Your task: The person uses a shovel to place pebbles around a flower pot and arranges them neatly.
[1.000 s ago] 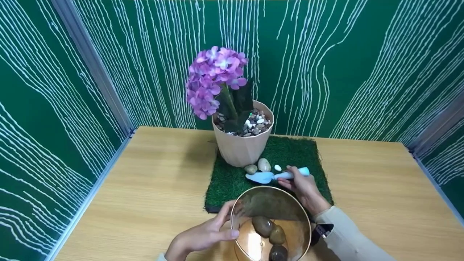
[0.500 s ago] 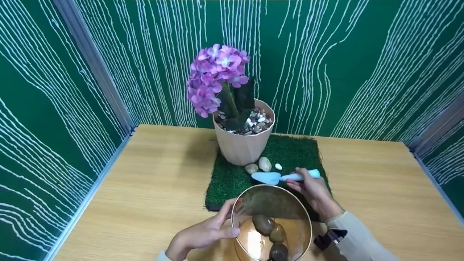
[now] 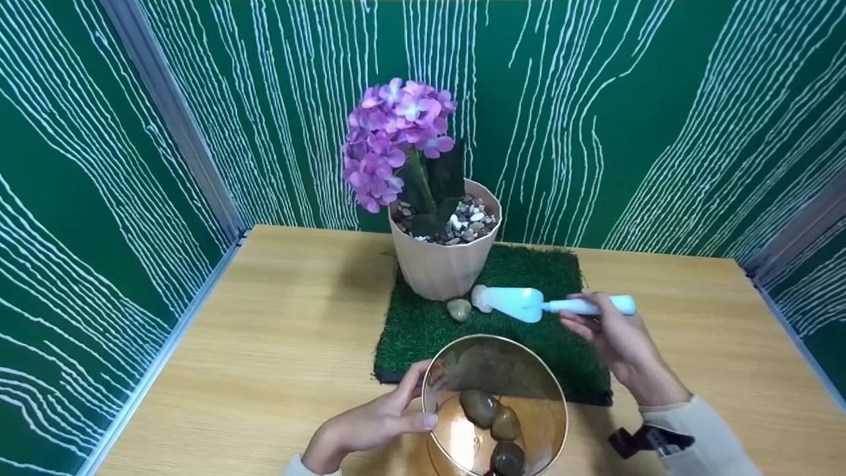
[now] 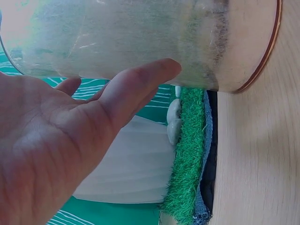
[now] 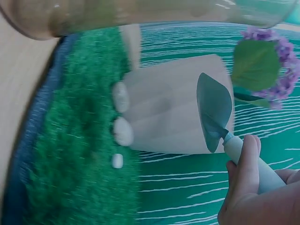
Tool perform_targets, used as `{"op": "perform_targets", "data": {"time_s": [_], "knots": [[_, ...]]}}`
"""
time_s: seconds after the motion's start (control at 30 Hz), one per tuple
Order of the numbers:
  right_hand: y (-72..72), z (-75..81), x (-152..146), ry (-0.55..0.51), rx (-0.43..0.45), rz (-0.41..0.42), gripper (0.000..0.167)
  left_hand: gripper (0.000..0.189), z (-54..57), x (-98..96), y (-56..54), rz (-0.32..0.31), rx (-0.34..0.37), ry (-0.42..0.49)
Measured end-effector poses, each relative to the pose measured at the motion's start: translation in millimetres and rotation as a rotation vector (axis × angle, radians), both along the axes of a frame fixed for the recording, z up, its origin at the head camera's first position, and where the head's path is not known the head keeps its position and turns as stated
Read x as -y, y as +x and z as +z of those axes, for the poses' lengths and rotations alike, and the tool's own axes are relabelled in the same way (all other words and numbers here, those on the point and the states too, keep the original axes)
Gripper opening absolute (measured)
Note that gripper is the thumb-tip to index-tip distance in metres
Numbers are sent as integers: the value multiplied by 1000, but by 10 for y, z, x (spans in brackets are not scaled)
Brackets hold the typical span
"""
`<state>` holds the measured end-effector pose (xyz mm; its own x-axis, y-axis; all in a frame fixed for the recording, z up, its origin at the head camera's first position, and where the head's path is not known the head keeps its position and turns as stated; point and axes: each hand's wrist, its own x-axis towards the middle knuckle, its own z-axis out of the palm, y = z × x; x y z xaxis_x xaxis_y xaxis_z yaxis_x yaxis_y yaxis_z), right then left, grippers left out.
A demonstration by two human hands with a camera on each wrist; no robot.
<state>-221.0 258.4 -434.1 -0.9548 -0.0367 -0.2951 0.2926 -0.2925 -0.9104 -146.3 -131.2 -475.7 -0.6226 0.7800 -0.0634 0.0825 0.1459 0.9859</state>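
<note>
My right hand [image 3: 624, 344] grips the handle of a light-blue garden trowel [image 3: 512, 303], its blade pointing left. Held up over the artificial grass mat [image 3: 423, 350], the trowel blade overlaps a pale stone [image 3: 479, 296] in the head view. In the right wrist view the blade lies in front of the flowerpot [image 5: 173, 108]. My left hand [image 3: 377, 420] holds the left side of an amber-tinted clear jar [image 3: 496, 363], thumb at the near rim and fingers behind it. Brown stones [image 3: 480, 408] lie inside the jar, which stands on the table in the left wrist view.
A beige pot [image 3: 439, 271] with a purple flower [image 3: 396, 142] and pebbles stands at the back of the mat. Another stone [image 3: 459, 310] lies before it, and a small white pebble [image 5: 117, 161] beside. Green walls with white lines enclose the wooden table [image 3: 277, 317].
My right hand has moved right and slightly away from me, raising the trowel off the mat. The white pebble is now hidden by the blade in the head view. The left hand stays on the jar.
</note>
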Motion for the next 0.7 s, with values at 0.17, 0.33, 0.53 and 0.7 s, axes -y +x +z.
{"op": "perform_targets", "data": {"time_s": [0.17, 0.33, 0.53, 0.7], "knots": [[102, 146, -64, 64, -36, 45, 39, 92, 2, 2, 3, 1, 2, -5], [198, 237, -99, 118, -90, 71, 41, 93, 6, 3, 6, 6, -3, -9], [295, 307, -90, 170, -130, 63, 44, 96, 5, -1, 9, 12, -6, -4], [359, 343, -44, 192, -169, 47, 48, 93, -4, -7, -7, -7, -24, 18]]}}
